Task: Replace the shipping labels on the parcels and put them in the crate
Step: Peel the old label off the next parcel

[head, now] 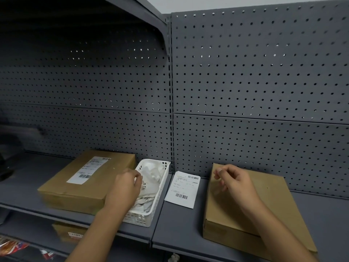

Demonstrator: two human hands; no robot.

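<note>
I see two parcels on the grey shelf (188, 224), with a basket and a loose label between them.

A white basket (151, 214) of crumpled paper (153, 171) sits just beside the labelled parcel (62, 193); a loose shipping label (182, 189) lies flat between the basket and the bare parcel (226, 214). My left hand (126, 184) reaches into the basket, fingers curled against the paper; I cannot tell if it grips any. My right hand (233, 180) hovers over the bare parcel, fingers loosely curled, holding nothing.
</note>
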